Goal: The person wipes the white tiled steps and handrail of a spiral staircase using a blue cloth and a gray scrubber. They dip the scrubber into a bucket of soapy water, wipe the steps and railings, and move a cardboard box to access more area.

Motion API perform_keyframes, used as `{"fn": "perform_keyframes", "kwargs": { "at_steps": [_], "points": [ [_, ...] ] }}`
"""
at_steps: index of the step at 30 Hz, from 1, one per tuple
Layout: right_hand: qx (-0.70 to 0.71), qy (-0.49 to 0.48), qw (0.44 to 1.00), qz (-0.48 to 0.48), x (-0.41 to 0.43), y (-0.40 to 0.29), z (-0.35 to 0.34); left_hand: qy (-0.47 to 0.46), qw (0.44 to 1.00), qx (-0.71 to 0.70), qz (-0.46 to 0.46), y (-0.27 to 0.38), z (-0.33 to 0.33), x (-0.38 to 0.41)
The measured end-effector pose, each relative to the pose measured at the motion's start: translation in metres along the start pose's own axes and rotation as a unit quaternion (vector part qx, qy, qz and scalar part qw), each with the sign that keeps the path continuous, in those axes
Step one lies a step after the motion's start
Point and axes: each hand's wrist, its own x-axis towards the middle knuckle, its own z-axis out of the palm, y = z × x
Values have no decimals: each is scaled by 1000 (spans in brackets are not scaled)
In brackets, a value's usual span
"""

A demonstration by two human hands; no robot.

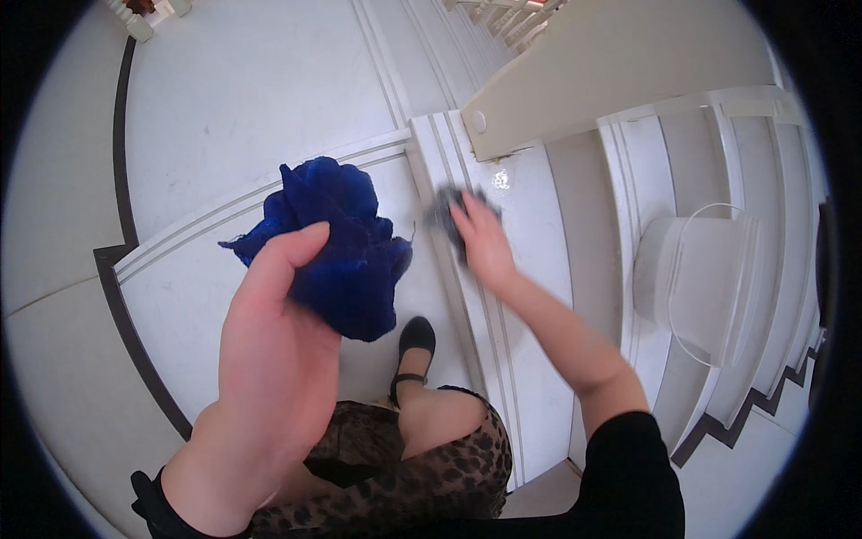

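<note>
Raised close before me, my left hand (279, 337) grips a bunched dark blue cloth (343, 256), the thumb lying across its front. My right hand (485, 239) presses a grey cloth (448, 212) onto the grooved edge of a white stair step (498, 323); hand and cloth are slightly blurred. Just right of the grey cloth, a shiny wet patch (500, 179) shows on the step, near the foot of a cream stair panel (606, 74).
A white bucket (700, 290) with a wire handle stands on the lower stairs at the right. Cream balusters (505, 20) rise at the top. My foot in a black shoe (417, 337) rests on the step below my hands. Dark trim (121, 155) borders the landing at the left.
</note>
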Motion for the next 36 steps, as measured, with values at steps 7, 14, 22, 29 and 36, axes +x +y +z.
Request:
{"fn": "perform_keyframes", "kwargs": {
  "at_steps": [7, 14, 22, 29, 36],
  "points": [
    [-54, 81, 994, 52, 152, 20, 16, 19, 999, 37, -30, -18, 3, 11],
    [-2, 46, 999, 25, 15, 6, 6, 11, 998, 35, -50, -33, 4, 21],
    [39, -149, 985, 76, -222, -32, -34, -13, 1000, 10, -13, -25, -4, 14],
    [27, -58, 998, 9, -71, -6, -14, -21, 1000, 16, -4, -12, 2, 4],
    [-41, 2, 998, 49, 68, 8, 2, 16, 999, 28, -20, -32, 3, 25]
  ]
}}
